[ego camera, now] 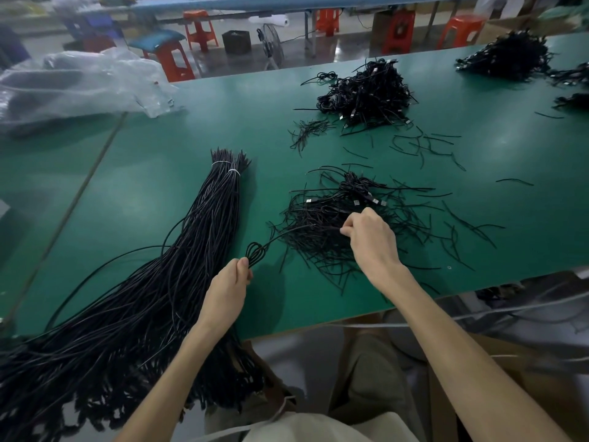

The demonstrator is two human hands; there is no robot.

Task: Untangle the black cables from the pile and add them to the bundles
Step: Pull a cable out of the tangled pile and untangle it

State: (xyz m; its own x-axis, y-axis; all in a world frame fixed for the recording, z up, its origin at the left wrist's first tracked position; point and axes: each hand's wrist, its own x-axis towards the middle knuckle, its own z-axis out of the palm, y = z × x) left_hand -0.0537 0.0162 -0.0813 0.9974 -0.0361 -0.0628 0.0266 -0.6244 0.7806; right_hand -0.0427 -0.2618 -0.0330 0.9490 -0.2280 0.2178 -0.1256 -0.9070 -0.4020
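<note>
I'm looking in on a factory assembly floor. A long green surface (pixel 191 138) carries heaps of black cables (pixel 366 90), and behind it stand orange plastic stools (pixel 196 15), a floor fan (pixel 271 43) and another long bench (pixel 287 3).

On the tabletop (pixel 191 122), the tied bundles (pixel 178 266) lie to the left, the near pile (pixel 334 218) to the right, a second pile (pixel 366 94) behind it, and plastic bags (pixel 79 81) far left.

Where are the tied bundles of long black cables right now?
In the head view, the tied bundles of long black cables lie on the green table's left half, left of the tangled pile of black cables and beside the left hand.
</note>
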